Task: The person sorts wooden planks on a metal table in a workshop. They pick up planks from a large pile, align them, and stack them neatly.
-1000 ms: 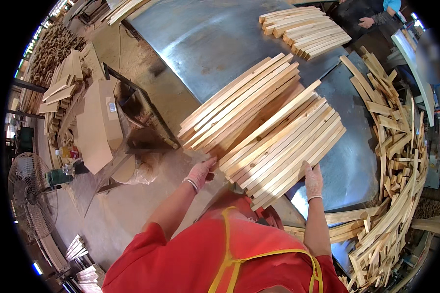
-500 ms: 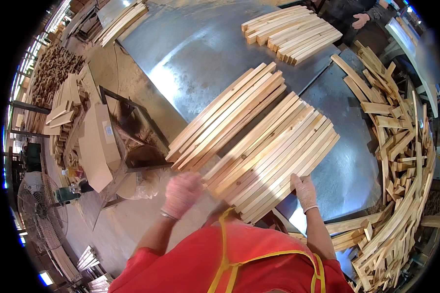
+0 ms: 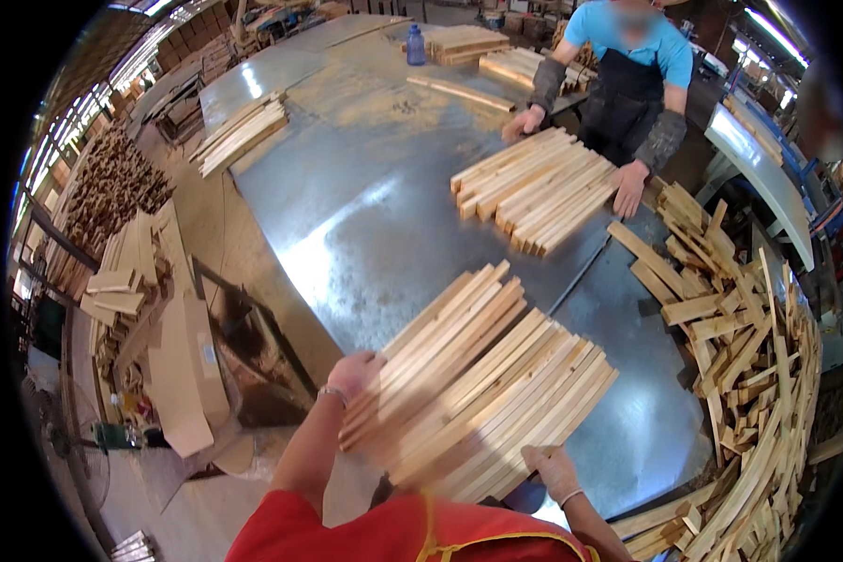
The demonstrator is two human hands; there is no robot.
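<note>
Two groups of pale wooden strips lie side by side at the near edge of a metal table, a narrow gap between them. My left hand [image 3: 353, 375] rests against the outer side of the left strips [image 3: 440, 342], fingers stretched along their edge. At the near right corner of the right strips [image 3: 510, 407], my right hand [image 3: 554, 471] touches the outermost strip with its fingers apart. Both hands look gloved. Across the table a co-worker in a blue shirt has one hand [image 3: 630, 185] and the other hand [image 3: 525, 122] beside another row of strips [image 3: 539, 187].
A heap of loose wood offcuts [image 3: 721, 318] piles up on the right. More strips [image 3: 241, 133] lie at the table's left edge. A blue bottle [image 3: 415, 45] stands at the far side of the metal table [image 3: 347, 234]. Cardboard [image 3: 183, 375] and a dark frame are at left.
My view has lifted, bringing the co-worker into sight. My left hand has moved from the near ends of the strips to the left group's outer side. My right hand stays at the right group.
</note>
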